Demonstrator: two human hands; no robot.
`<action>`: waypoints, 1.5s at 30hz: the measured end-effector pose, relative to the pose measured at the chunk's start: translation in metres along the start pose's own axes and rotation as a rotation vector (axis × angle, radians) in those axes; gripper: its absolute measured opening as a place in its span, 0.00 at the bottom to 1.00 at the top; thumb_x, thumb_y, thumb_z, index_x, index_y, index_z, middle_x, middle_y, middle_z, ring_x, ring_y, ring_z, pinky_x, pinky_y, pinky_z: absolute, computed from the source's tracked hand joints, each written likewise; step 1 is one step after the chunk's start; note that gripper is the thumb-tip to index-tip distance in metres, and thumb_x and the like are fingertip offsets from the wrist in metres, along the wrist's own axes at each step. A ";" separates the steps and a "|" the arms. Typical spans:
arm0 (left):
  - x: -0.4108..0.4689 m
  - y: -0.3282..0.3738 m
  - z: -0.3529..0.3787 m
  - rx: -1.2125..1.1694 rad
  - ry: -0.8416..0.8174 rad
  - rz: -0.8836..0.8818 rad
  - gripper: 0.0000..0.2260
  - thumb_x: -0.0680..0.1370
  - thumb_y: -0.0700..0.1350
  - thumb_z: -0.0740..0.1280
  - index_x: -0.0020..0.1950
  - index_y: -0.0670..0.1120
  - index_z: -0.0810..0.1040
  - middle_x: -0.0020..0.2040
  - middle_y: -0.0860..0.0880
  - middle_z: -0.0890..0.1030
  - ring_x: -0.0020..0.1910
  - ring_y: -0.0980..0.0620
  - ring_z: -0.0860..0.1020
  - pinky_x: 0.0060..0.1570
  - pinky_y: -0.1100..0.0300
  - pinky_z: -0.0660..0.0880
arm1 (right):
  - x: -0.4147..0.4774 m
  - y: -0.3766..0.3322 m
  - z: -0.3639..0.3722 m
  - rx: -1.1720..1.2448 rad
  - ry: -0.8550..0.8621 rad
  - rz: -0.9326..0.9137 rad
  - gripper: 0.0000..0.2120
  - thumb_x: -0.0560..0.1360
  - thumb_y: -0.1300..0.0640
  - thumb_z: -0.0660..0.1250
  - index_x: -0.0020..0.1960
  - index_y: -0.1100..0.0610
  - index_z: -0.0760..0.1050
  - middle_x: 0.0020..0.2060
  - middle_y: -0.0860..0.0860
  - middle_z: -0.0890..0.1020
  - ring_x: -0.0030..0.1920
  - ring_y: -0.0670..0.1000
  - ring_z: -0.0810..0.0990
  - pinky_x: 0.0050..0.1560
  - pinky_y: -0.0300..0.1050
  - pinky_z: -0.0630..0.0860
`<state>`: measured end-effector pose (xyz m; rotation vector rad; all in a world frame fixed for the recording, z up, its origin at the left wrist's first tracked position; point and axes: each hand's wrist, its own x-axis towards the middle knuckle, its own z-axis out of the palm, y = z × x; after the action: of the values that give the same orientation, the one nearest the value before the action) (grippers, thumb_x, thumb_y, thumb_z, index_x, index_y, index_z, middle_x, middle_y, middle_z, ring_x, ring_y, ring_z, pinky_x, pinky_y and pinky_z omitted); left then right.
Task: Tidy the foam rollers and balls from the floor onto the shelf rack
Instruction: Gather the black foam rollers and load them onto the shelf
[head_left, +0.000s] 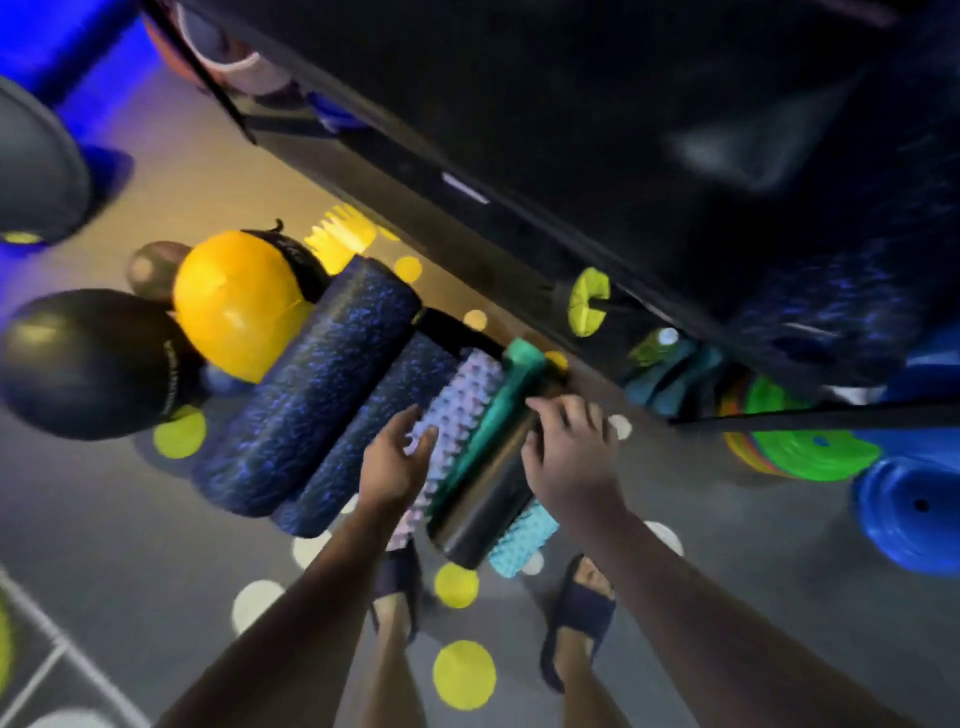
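Several foam rollers lie side by side on the floor: a big dark blue speckled roller (311, 389), a second speckled one (374, 436), a pale knobbly roller (460, 410), a teal roller (493, 415), a smooth black roller (478, 504) and a light blue knobbly one (522, 540). My left hand (397, 457) hovers over the pale knobbly roller with fingers relaxed. My right hand (569, 447) rests on the black roller's upper end, fingers curled over it. A yellow ball (234, 301) and a black ball (88, 364) sit to the left. The black shelf rack (571, 156) stands above.
A small dark ball (153, 270) lies behind the yellow one. Green and blue discs (810, 452) and a blue dome (914, 514) sit at the right by the rack. My sandalled feet (576, 618) stand just below the rollers. The floor carries yellow and white dots.
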<state>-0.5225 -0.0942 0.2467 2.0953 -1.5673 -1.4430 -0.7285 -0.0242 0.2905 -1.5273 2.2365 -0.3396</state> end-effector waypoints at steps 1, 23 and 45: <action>0.008 -0.025 -0.018 0.011 0.004 -0.008 0.30 0.74 0.62 0.70 0.71 0.46 0.76 0.59 0.46 0.85 0.55 0.49 0.84 0.60 0.45 0.79 | -0.002 -0.020 0.019 0.031 -0.115 0.050 0.22 0.73 0.52 0.60 0.65 0.56 0.79 0.55 0.57 0.79 0.54 0.64 0.78 0.53 0.58 0.74; 0.157 -0.176 -0.219 0.451 -0.306 0.006 0.67 0.55 0.64 0.84 0.82 0.55 0.44 0.78 0.42 0.60 0.75 0.35 0.63 0.73 0.40 0.65 | 0.039 -0.252 0.227 0.806 -0.482 0.736 0.27 0.80 0.42 0.66 0.74 0.56 0.68 0.68 0.51 0.76 0.67 0.54 0.75 0.71 0.53 0.70; 0.042 0.205 -0.143 -0.507 -0.401 0.144 0.41 0.56 0.48 0.87 0.65 0.58 0.73 0.61 0.47 0.84 0.57 0.45 0.84 0.59 0.43 0.81 | 0.098 -0.167 -0.098 0.992 0.210 0.680 0.30 0.77 0.33 0.64 0.72 0.50 0.72 0.66 0.48 0.79 0.67 0.52 0.77 0.67 0.43 0.69</action>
<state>-0.5497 -0.2752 0.4217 1.4444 -1.2422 -2.0304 -0.6663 -0.1796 0.4289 -0.2185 2.0293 -1.1784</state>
